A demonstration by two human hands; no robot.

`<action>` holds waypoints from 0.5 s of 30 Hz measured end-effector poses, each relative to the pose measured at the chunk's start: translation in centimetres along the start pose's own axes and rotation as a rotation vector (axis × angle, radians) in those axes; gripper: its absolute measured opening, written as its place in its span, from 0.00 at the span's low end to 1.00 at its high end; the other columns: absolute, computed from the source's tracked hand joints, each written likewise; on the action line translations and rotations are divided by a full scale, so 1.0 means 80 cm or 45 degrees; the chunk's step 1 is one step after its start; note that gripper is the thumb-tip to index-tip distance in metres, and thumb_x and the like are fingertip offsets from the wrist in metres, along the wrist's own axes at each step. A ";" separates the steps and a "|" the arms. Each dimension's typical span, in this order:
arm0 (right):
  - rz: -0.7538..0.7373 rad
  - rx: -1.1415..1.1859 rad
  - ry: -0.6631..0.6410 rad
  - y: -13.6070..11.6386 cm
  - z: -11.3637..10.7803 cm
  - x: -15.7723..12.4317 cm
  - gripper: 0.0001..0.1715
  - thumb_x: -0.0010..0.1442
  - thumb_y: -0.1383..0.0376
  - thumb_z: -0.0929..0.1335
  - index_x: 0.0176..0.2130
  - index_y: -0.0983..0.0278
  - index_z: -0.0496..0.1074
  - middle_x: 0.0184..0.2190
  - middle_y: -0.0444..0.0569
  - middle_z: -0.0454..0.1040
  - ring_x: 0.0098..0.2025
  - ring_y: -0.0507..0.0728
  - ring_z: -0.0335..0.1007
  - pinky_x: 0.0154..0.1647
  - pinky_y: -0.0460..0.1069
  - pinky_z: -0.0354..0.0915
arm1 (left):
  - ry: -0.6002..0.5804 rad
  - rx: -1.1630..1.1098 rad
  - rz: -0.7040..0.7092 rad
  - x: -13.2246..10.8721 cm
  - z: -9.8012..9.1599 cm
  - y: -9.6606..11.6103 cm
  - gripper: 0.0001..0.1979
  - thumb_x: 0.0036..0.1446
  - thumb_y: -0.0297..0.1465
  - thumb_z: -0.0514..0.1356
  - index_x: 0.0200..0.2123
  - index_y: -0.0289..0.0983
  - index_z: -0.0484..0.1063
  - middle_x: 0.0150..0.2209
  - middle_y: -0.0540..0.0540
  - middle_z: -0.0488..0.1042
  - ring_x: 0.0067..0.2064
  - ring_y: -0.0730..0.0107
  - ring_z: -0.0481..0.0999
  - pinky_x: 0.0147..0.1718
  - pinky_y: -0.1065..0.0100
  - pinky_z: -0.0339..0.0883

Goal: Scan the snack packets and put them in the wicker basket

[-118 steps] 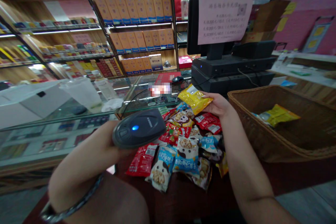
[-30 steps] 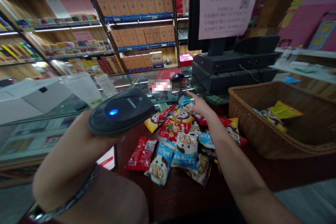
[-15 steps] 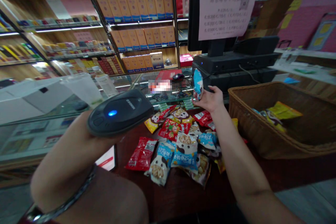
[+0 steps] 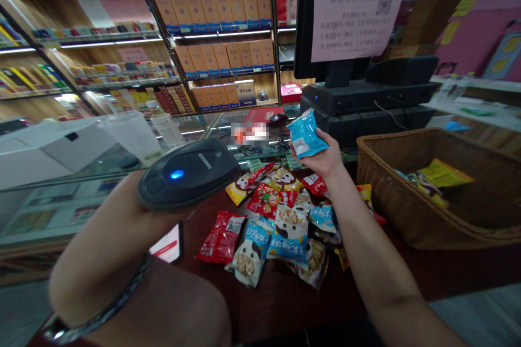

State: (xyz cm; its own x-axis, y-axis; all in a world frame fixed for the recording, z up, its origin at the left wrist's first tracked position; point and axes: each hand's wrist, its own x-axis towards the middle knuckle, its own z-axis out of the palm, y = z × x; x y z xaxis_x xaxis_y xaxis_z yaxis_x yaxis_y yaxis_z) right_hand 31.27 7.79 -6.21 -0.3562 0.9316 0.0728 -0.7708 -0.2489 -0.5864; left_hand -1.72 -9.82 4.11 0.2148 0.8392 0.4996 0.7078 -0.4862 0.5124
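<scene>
A dark barcode scanner [image 4: 189, 173] with a lit blue light is held up by my left hand [image 4: 160, 220], whose fingers are mostly hidden beneath it. My right hand [image 4: 328, 158] grips a blue snack packet [image 4: 308, 134] above the counter, its back with a white label patch facing me. Below the hands lies a loose pile of snack packets: a red packet [image 4: 222, 236] at the left, blue-and-white cow packets such as this front packet [image 4: 290, 230], and yellow packets such as this far one [image 4: 240, 188].
A wicker basket [image 4: 401, 211] at the right holds a few packets. Behind my right hand stands a black register [image 4: 366, 100] with a paper sign [image 4: 354, 19]. A phone [image 4: 169, 244] lies under my left forearm. White boxes and plastic cups stand on the glass case at the left.
My right hand has turned the blue packet from edge-on so its labelled back faces me. The scanner has hardly moved, and the view has shifted slightly.
</scene>
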 end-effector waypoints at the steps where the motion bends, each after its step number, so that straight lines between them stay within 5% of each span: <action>1: -0.041 -0.027 0.045 0.001 0.000 0.001 0.23 0.56 0.54 0.68 0.48 0.61 0.70 0.44 0.51 0.80 0.47 0.63 0.76 0.46 0.60 0.73 | -0.001 -0.016 -0.002 0.000 0.000 0.001 0.20 0.51 0.39 0.67 0.49 0.47 0.76 0.50 0.50 0.81 0.48 0.59 0.80 0.52 0.56 0.74; 7: -0.189 -0.298 0.284 0.006 0.003 0.006 0.16 0.54 0.62 0.71 0.45 0.59 0.71 0.36 0.45 0.79 0.41 0.58 0.76 0.42 0.53 0.74 | -0.061 -0.063 -0.019 -0.001 0.002 -0.001 0.18 0.53 0.37 0.67 0.48 0.49 0.77 0.47 0.52 0.82 0.47 0.59 0.80 0.51 0.56 0.74; 11: -0.358 -0.463 0.277 0.010 0.004 0.009 0.42 0.51 0.69 0.70 0.62 0.46 0.59 0.37 0.36 0.77 0.32 0.51 0.73 0.33 0.47 0.74 | -0.074 -0.046 -0.033 0.001 0.002 -0.005 0.17 0.53 0.37 0.67 0.48 0.48 0.77 0.47 0.50 0.82 0.47 0.57 0.81 0.50 0.56 0.75; 15: -0.516 -0.554 0.198 0.014 0.009 0.008 0.57 0.52 0.67 0.70 0.69 0.39 0.42 0.44 0.35 0.75 0.33 0.49 0.73 0.37 0.46 0.74 | -0.072 -0.040 -0.024 0.001 0.002 -0.007 0.18 0.53 0.38 0.67 0.48 0.48 0.77 0.48 0.50 0.82 0.46 0.57 0.80 0.50 0.55 0.74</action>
State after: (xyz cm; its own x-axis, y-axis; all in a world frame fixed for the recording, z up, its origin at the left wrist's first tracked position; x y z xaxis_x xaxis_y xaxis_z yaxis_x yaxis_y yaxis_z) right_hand 29.80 7.93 -6.23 0.0262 0.9654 0.2595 -0.5310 0.2334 -0.8146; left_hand -1.97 -9.44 3.77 0.2400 0.8603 0.4497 0.6911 -0.4768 0.5433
